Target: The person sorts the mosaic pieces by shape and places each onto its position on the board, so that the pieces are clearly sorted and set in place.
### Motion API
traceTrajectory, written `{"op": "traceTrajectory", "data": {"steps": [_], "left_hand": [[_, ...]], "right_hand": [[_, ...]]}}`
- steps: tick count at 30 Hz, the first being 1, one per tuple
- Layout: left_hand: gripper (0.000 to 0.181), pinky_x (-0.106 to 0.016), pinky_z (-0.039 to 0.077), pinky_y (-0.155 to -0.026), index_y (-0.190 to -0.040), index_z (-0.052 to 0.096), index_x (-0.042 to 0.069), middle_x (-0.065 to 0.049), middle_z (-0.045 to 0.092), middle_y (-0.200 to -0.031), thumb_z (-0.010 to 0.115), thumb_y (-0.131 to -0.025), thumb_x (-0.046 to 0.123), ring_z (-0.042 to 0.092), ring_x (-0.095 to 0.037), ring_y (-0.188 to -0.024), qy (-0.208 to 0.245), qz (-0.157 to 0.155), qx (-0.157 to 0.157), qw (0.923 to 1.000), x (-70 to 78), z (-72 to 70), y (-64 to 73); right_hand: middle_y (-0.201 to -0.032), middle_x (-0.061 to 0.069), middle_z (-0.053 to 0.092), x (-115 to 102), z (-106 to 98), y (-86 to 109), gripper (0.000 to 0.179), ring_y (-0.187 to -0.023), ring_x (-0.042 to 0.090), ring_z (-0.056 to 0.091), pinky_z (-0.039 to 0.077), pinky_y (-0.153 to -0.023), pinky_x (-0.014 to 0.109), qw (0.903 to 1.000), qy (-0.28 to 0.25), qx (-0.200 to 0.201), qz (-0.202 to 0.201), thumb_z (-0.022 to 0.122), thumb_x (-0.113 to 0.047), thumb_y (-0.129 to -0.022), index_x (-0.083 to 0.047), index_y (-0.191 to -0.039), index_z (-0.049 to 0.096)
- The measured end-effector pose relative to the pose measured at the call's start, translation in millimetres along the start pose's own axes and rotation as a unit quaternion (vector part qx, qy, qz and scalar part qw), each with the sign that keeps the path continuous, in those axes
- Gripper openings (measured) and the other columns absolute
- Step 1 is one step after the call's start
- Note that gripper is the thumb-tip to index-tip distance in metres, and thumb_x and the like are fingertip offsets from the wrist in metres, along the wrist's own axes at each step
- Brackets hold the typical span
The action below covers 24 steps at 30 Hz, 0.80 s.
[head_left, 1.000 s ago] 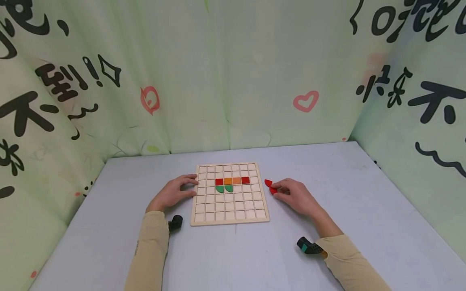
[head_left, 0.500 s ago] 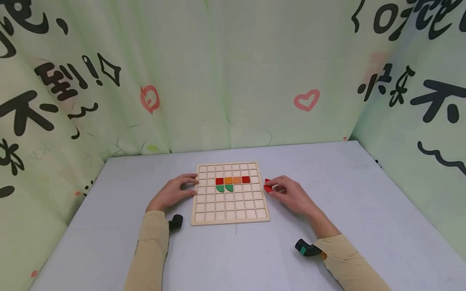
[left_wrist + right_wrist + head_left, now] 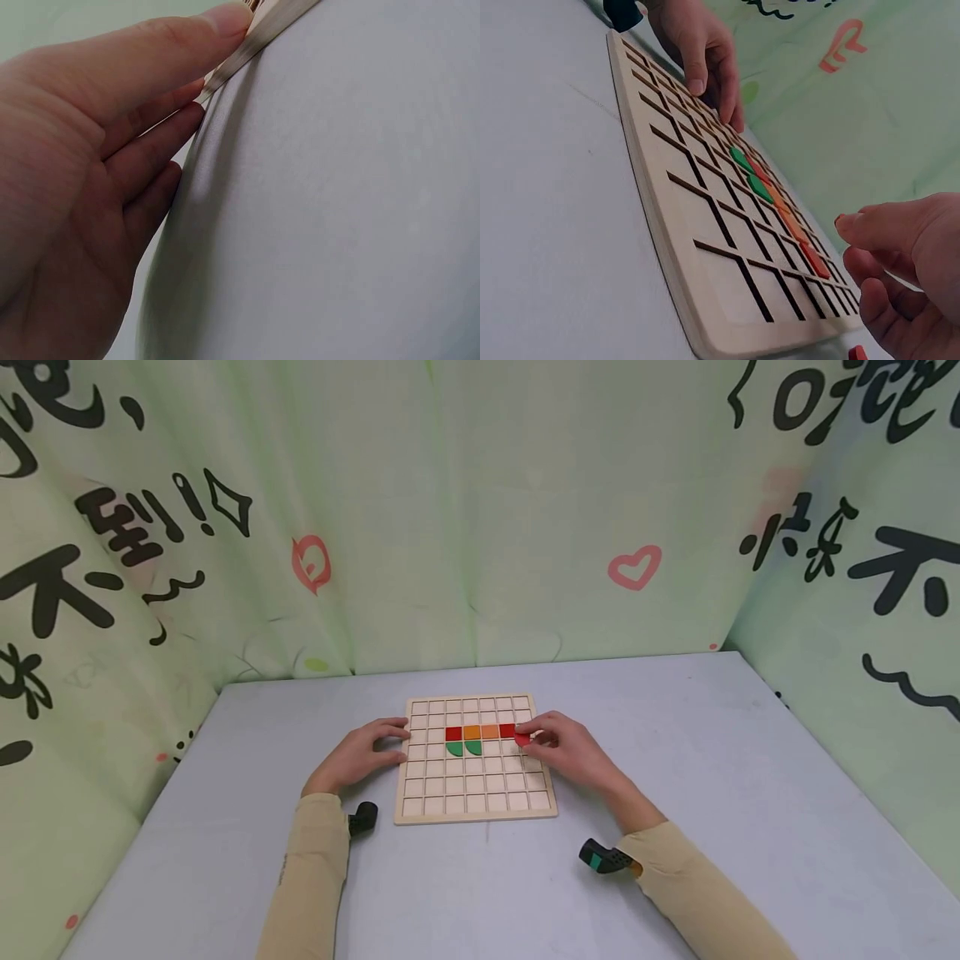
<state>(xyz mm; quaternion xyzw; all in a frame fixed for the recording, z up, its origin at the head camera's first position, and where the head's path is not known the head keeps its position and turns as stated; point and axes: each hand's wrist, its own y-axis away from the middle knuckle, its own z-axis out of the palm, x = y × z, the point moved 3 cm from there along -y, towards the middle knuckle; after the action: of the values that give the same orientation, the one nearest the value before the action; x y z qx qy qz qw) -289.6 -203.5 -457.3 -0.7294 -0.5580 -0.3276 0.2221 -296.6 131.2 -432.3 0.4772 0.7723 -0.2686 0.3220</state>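
A square wooden grid board (image 3: 476, 817) lies on the table. One row holds a red square (image 3: 453, 734), two orange squares (image 3: 480, 732) and another red square (image 3: 507, 730). Below them sit two green quarter-round pieces (image 3: 454, 748). Over the board's right side, my right hand (image 3: 576, 753) pinches a small red rounded piece (image 3: 522, 740) between thumb and fingers. In the right wrist view only a red sliver (image 3: 838, 220) shows at the thumb tip. My left hand (image 3: 358, 757) touches the board's left edge with thumb and fingertips, its fingers fairly straight.
Another red piece (image 3: 858, 352) shows beside the board at the bottom of the right wrist view. The table (image 3: 480, 893) has a pale cloth. Printed curtains (image 3: 480, 527) close off its back and sides. Each wrist carries a black device (image 3: 606, 857).
My right hand has moved left from beside the board to over its right columns, bringing a red rounded piece along. The left hand stays at the board's left edge.
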Motion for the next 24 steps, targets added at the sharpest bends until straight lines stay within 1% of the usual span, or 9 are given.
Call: {"op": "traceTrajectory", "data": {"steps": [5,11,14,18,24], "left_hand": [[0.040,-0.048,0.028,-0.116,-0.125,0.065,0.008,-0.005,0.045,-0.149,0.074,-0.088,0.021,0.032,-0.030,-0.142,0.000,0.001,0.003,1.0000,-1.0,-1.8,0.1],[0.040,-0.049,0.028,-0.116,-0.126,0.065,0.009,-0.004,0.045,-0.149,0.074,-0.089,0.023,0.032,-0.029,-0.142,0.000,0.000,0.003,1.0000,-2.1,-2.6,-0.3],[0.040,-0.049,0.028,-0.116,-0.126,0.065,0.009,-0.004,0.045,-0.149,0.074,-0.089,0.022,0.032,-0.029,-0.142,0.002,-0.004,0.003,1.0000,-1.7,-2.8,0.6],[0.040,-0.049,0.028,-0.116,-0.126,0.065,0.009,-0.004,0.045,-0.150,0.074,-0.089,0.022,0.031,-0.030,-0.143,0.003,-0.008,0.004,1.0000,-1.8,-3.2,1.3],[0.040,-0.049,0.029,-0.116,-0.126,0.065,0.009,-0.005,0.045,-0.149,0.074,-0.089,0.022,0.032,-0.030,-0.142,0.000,-0.002,0.006,1.0000,-3.1,-3.6,1.5]], "right_hand": [[-0.112,0.005,0.063,-10.1,12.8,-14.2,0.024,-0.094,0.020,0.062,0.054,-0.080,0.031,0.9997,0.006,-0.018,-0.017,0.071,-0.013,-0.090,-0.010,-0.114,0.071],[-0.107,0.004,0.066,-18.8,27.7,-25.9,0.023,-0.091,0.018,0.060,0.053,-0.081,0.031,0.9975,0.047,-0.036,-0.038,0.069,-0.008,-0.089,-0.006,-0.112,0.072],[-0.106,0.004,0.067,-21.4,33.5,-28.9,0.024,-0.092,0.019,0.058,0.051,-0.082,0.032,0.9964,0.063,-0.044,-0.037,0.069,-0.007,-0.088,-0.005,-0.111,0.072],[-0.105,0.005,0.067,-24.3,38.2,-31.3,0.022,-0.090,0.019,0.055,0.049,-0.079,0.029,0.9954,0.077,-0.049,-0.030,0.071,-0.008,-0.087,-0.005,-0.110,0.073],[-0.102,0.005,0.066,-24.0,41.3,-33.0,0.021,-0.087,0.018,0.053,0.049,-0.075,0.027,0.9952,0.084,-0.046,-0.022,0.072,-0.009,-0.087,-0.005,-0.108,0.073]]}}
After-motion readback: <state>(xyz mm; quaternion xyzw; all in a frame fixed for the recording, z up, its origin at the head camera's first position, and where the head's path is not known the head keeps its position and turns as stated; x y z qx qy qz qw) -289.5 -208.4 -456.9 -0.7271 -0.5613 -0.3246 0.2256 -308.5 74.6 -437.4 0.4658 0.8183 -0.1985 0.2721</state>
